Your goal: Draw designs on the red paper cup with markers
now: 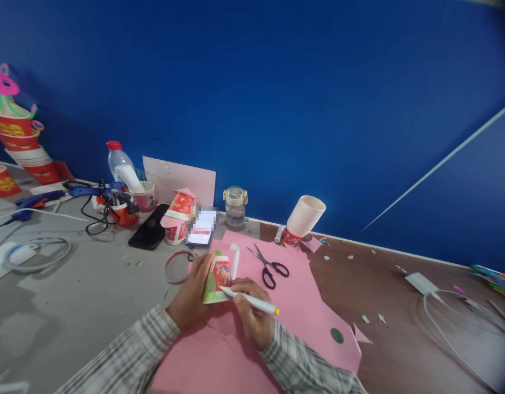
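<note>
The left hand [192, 294] grips a cup [222, 272]; the right hand [255, 320] holds a marker [258, 304], its tip at the cup.

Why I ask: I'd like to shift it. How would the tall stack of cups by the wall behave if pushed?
The stack of cups would probably tip easily, as it is tall and wider at the top than at its red base. It is likely light for its size, since the cups look like paper. The tight nesting probably makes it fairly stiff.
</note>
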{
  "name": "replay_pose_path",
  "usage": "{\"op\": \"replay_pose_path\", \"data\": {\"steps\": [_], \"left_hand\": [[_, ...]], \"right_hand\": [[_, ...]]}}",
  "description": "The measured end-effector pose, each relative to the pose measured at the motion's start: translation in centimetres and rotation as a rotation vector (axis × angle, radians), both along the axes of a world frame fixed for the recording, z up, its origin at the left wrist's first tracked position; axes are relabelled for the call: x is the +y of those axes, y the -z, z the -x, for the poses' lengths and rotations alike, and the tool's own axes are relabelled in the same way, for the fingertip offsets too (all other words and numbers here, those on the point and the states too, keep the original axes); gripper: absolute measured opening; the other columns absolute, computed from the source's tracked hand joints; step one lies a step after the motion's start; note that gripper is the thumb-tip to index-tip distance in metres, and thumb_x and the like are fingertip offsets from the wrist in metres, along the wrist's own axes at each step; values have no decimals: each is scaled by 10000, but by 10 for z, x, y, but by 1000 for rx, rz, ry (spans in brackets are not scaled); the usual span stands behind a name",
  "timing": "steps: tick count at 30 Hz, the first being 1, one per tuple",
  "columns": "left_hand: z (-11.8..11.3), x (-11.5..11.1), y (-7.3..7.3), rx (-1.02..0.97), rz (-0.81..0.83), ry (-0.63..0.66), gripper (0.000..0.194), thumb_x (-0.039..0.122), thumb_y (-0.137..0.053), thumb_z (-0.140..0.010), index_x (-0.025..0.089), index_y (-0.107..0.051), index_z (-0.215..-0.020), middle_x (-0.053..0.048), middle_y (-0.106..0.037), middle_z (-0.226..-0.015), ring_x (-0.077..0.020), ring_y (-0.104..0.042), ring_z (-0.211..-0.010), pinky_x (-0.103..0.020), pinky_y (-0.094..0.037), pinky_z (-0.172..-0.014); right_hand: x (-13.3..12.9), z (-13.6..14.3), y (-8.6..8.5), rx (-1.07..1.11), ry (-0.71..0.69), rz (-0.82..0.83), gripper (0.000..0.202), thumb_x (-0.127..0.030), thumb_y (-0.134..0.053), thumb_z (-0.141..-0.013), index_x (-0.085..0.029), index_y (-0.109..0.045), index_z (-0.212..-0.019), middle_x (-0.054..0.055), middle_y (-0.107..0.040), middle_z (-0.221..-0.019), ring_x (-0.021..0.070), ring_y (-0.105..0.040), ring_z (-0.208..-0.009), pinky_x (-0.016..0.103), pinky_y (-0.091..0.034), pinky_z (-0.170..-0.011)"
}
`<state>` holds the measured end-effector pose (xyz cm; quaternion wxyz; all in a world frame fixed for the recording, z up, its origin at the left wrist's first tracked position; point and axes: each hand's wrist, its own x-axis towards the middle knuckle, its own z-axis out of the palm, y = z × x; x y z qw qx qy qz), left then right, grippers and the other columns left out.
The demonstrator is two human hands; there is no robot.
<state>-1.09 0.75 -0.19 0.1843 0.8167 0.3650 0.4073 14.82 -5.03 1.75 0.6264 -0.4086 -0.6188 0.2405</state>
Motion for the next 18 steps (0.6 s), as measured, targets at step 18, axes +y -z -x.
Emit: {"op": "replay_pose_path", "data": {"steps": [18], "left_hand": [[-2, -3, -6, -25, 61, -31, 979, 452, -764, -533, 243, -189, -1297, -106, -384, -1206, -291, -430, -1098, -483, -421, -933]], "right_hand": [[4, -1, 11, 357, -5, 221, 129, -231, -575, -738, -181, -691, -708, -1, -588, -543, 150, -497, -409, 232, -410, -393]]}}
